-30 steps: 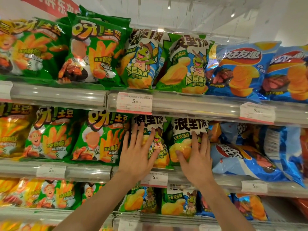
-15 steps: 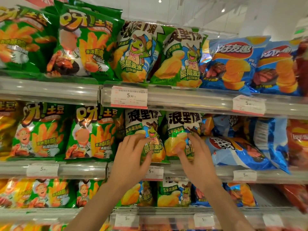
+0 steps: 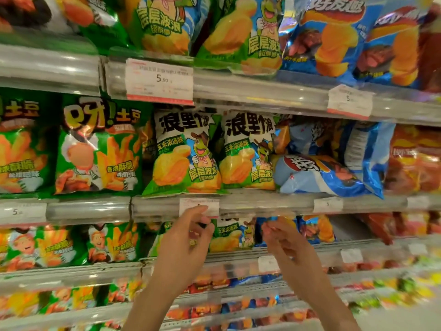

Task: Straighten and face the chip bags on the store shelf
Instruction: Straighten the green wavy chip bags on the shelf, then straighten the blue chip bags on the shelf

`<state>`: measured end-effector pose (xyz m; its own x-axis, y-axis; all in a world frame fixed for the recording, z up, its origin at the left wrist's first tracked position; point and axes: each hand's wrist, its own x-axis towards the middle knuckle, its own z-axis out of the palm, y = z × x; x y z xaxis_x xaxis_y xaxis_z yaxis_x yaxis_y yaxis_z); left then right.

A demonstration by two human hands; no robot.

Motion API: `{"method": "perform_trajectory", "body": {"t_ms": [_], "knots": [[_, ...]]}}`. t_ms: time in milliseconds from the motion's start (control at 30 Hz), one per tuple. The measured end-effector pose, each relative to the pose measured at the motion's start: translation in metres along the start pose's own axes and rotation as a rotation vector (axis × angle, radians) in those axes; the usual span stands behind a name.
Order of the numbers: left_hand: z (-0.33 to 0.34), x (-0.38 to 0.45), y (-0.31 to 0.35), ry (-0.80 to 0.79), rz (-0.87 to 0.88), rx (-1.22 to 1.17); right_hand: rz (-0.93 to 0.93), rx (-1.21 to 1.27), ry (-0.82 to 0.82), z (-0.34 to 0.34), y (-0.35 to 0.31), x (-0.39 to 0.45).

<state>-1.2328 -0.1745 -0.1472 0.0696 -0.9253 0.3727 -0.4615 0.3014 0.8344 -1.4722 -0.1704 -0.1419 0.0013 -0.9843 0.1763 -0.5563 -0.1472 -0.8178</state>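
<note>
On the middle shelf [image 3: 262, 204] two green-and-white chip bags stand upright side by side, fronts facing out: the left bag [image 3: 183, 154] and the right bag [image 3: 248, 151] both read 浪里个浪 in black across the top, 玉米浓汤味 below, and 层层波浪 near the bottom, beside a cartoon frog in a hat. To their left stand two green fry bags [image 3: 97, 146] marked 呀!土豆 and 香浓酥脆. To their right a blue bag [image 3: 317, 175] lies tipped on its side. A price tag [image 3: 159, 81] on the upper rail reads 5.90; the smaller tags along the rails show only a 5.

Half a second ago both hands lay on the two frog bags; now they have dropped below the shelf rail and touch neither. The left hand [image 3: 188, 240] has its fingers curled inward, thumb near fingertips, holding nothing. The right hand [image 3: 284, 244] is likewise loosely curled and empty, blurred by motion. Both hover in front of the shelf beneath.
</note>
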Motion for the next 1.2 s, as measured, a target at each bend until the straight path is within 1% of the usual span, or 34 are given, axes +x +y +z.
{"method": "perform_trajectory", "body": {"t_ms": [100,267,433,667,800,933,1000,1067,1200], "knots": [[0.018,-0.001,0.008,-0.043,-0.04,-0.028,0.026,0.006,0.015,-0.016,0.013,0.0],[0.057,0.008,0.032,-0.044,-0.088,-0.036,0.018,0.075,0.048,-0.054,0.031,0.008],[0.108,0.02,0.069,0.049,-0.099,-0.042,-0.045,0.098,0.042,-0.109,0.061,0.034],[0.179,0.035,0.13,0.173,-0.048,-0.038,-0.149,0.137,0.0,-0.194,0.096,0.069],[0.204,0.033,0.152,0.212,-0.068,-0.057,-0.197,0.174,-0.038,-0.219,0.108,0.08],[0.217,0.04,0.164,0.22,-0.067,-0.034,-0.234,0.198,-0.027,-0.232,0.111,0.086],[0.221,0.047,0.169,0.211,-0.044,-0.016,-0.234,0.187,-0.005,-0.239,0.112,0.089],[0.225,0.056,0.176,0.191,-0.001,0.008,-0.25,0.16,0.05,-0.248,0.111,0.092],[0.233,0.071,0.187,0.194,0.024,0.076,-0.358,0.085,0.251,-0.269,0.103,0.105]]}}
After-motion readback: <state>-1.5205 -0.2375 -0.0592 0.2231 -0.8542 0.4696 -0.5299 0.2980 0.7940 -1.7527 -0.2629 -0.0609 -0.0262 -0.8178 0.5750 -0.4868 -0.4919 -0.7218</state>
